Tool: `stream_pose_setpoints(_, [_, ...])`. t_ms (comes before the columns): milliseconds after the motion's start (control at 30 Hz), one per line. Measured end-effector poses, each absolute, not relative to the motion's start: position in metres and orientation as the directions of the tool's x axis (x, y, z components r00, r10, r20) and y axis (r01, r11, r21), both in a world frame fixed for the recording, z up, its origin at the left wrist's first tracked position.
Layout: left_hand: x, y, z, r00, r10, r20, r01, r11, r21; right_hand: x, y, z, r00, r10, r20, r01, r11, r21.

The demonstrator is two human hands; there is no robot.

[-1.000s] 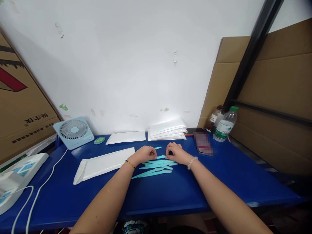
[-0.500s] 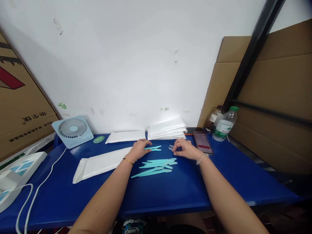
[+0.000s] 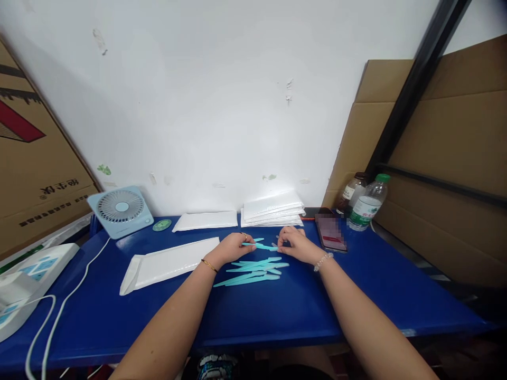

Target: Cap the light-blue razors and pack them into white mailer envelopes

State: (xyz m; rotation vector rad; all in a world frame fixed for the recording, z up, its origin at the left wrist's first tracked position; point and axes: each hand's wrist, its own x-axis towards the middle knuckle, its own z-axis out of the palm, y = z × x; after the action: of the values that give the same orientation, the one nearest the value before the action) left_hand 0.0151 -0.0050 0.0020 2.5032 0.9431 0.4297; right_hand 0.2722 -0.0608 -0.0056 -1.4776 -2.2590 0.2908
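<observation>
A teal eyebrow razor (image 3: 261, 246) is pinched by its handle in my left hand (image 3: 233, 250) and points right. My right hand (image 3: 297, 245) has thumb and finger closed at the razor's head end, where a small translucent blade cap seems to sit, mostly hidden by the fingertips. Another teal razor (image 3: 259, 239) lies just behind, partly covered by my left hand. One or two loose clear caps (image 3: 274, 244) lie beside my right fingertips. In front of both hands, several teal razors are heaped in a loose pile (image 3: 253, 272) on the blue table (image 3: 273, 311).
A white padded mailer (image 3: 170, 264) lies left of my left hand. Another mailer (image 3: 206, 220) and a stack of them (image 3: 271, 208) rest by the wall. A phone (image 3: 331, 232) and bottles (image 3: 366, 206) stand right; a fan (image 3: 121, 211) and power strip (image 3: 39, 279) left.
My left hand has moved slightly right and brought a razor up between the hands. My right hand has shifted from beside the loose caps to the razor's head end.
</observation>
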Motion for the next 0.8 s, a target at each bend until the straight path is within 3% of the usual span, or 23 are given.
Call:
stream_pose_setpoints(267, [-0.002, 0.011, 0.001, 0.582, 0.801, 0.141, 0.735, -0.593, 0.329, 0.288, -0.058, -0.003, -0.196, 0.932, 0.305, 0.879, 0.305, -0.366])
stream_pose_setpoints(533, [-0.003, 0.014, -0.010, 0.589, 0.799, 0.119, 0.743, -0.594, 0.308, 0.262, -0.066, -0.004, -0.430, 0.889, 0.159, 0.786, 0.455, -0.418])
stream_pose_setpoints(633, [-0.001, 0.010, -0.006, 0.579, 0.796, 0.174, 0.727, -0.601, 0.332, 0.260, -0.064, -0.008, -0.463, 0.875, 0.143, 0.780, 0.479, -0.403])
stream_pose_setpoints(800, [0.010, -0.006, 0.007, 0.649, 0.725, 0.230, 0.569, -0.664, 0.485, 0.261, -0.061, -0.009, -0.355, 0.893, 0.276, 0.804, 0.442, -0.399])
